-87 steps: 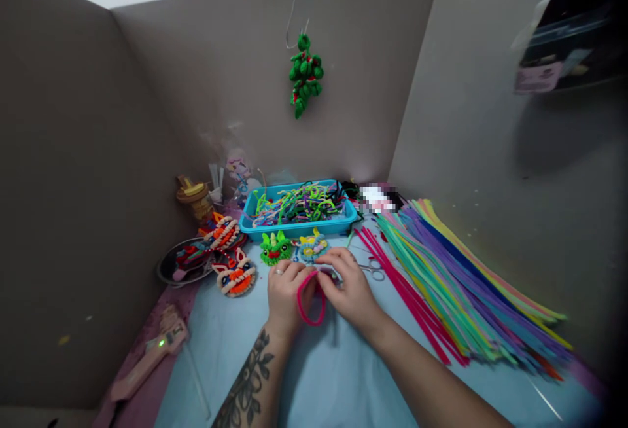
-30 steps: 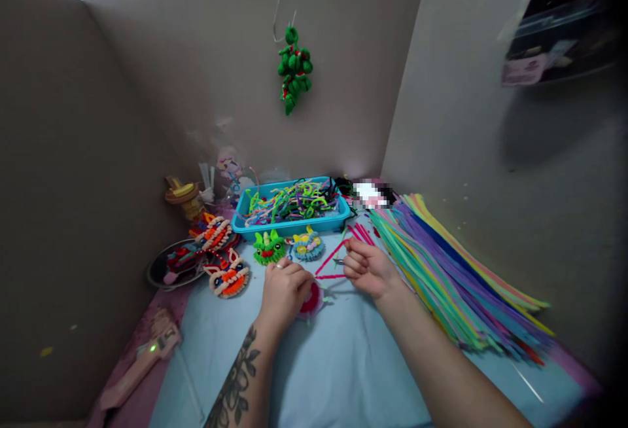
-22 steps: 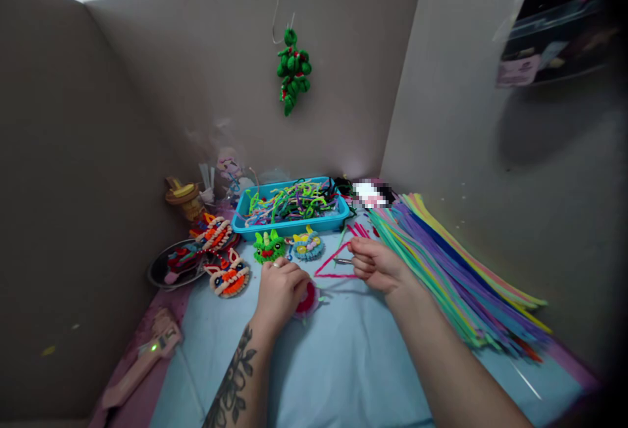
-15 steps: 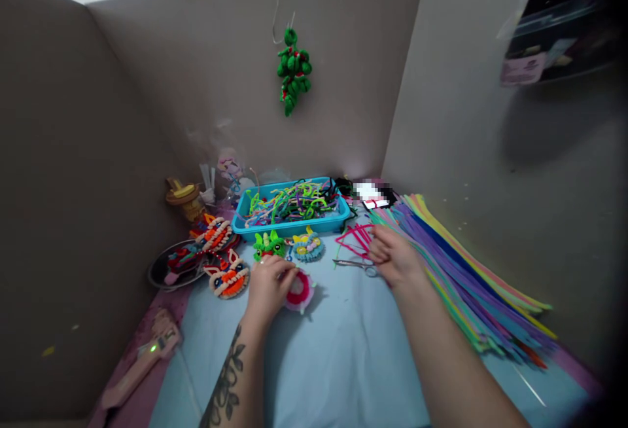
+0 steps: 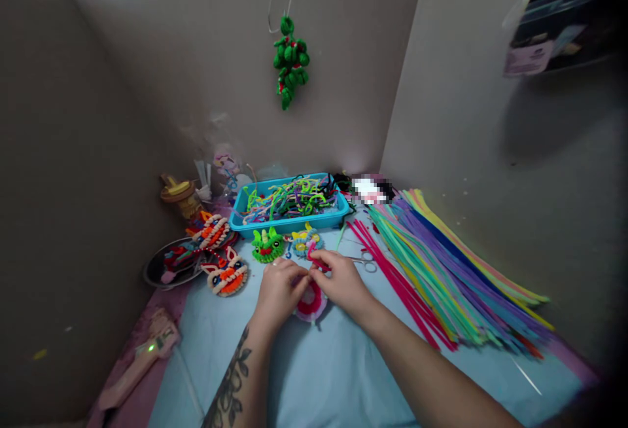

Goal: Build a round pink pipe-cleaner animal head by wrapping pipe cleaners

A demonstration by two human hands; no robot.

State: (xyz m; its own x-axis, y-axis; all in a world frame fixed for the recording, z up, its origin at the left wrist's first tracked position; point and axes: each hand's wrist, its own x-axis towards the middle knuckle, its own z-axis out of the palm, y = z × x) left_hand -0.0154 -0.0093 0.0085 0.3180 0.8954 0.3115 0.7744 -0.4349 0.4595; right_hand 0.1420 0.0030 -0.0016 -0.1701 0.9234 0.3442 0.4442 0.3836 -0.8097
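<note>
Between grey partitions (image 5: 348, 81), a blue-covered table (image 5: 333, 375) is crowded: fuzzy stems (image 5: 451, 271) are heaped at right, a blue tray (image 5: 289, 225) is set behind. At centre, a pink disc (image 5: 312, 305) is clamped in the left grip (image 5: 279, 289), a pink strand (image 5: 313, 250) in the right grip (image 5: 343, 282); scissors (image 5: 362, 260) are half-hidden.

A round pink piece (image 5: 311, 305) is held at its edge by the left hand (image 5: 280, 287), a pink stem (image 5: 313, 250) is held by the right hand (image 5: 344, 281) beside it, and scissors (image 5: 367, 260) are partly hidden behind that hand.
</note>
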